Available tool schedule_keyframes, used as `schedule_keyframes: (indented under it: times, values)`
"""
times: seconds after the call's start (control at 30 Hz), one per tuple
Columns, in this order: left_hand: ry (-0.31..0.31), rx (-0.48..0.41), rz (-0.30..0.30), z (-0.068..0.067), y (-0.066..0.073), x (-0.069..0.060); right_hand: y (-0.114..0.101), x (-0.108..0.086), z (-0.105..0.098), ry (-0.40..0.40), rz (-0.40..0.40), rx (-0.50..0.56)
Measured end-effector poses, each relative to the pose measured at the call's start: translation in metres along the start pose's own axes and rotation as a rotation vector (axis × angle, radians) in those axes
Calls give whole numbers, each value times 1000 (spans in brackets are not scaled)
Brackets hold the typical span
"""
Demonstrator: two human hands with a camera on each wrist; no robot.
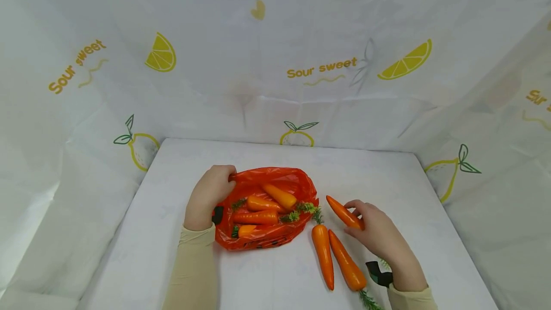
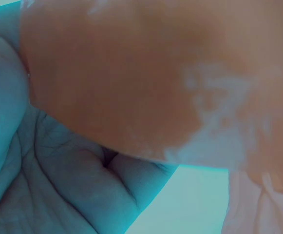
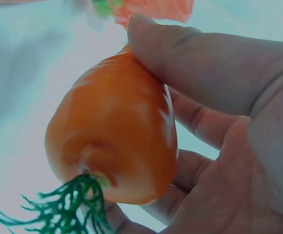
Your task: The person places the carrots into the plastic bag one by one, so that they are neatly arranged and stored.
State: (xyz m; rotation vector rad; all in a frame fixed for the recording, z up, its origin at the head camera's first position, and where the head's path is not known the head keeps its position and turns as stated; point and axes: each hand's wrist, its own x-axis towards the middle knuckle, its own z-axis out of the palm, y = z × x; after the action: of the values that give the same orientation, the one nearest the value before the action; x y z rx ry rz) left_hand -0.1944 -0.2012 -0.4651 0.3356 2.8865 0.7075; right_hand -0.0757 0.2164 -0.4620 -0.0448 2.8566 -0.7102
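A red plastic bag (image 1: 269,174) lies open on the table with several carrots (image 1: 258,217) inside. The left hand (image 1: 211,195) grips the bag's upper left rim; in the left wrist view the bag's film (image 2: 122,83) covers part of the palm (image 2: 68,180). To the right of the bag, the right hand (image 1: 379,233) holds a carrot (image 1: 344,213), its tip toward the bag. The right wrist view shows that carrot (image 3: 112,126) between thumb and fingers of the hand (image 3: 229,126), green leaves at its near end.
Two carrots lie on the table (image 1: 258,286) between the bag and the right forearm: one carrot (image 1: 323,255) with its leaves touching the bag's right side, another carrot (image 1: 347,264) with leaves toward the front. Some green leaves (image 1: 384,263) show beside the right wrist. A lemon-print sheet (image 1: 215,85) hangs behind.
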Motion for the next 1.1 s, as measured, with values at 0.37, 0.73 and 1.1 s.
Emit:
schedule_keyframes:
  times: [0.37,0.73,1.1]
  values:
    - [-1,-6,-7,-1,0,0,-18,2,-27,72,-77,-35]
    - [-2,-7,-21,4,-1,1,-46,9,-38,123,-147,-28]
    - [17,-5,-10,3,1,2,-62,17,-39,127,-189,-19]
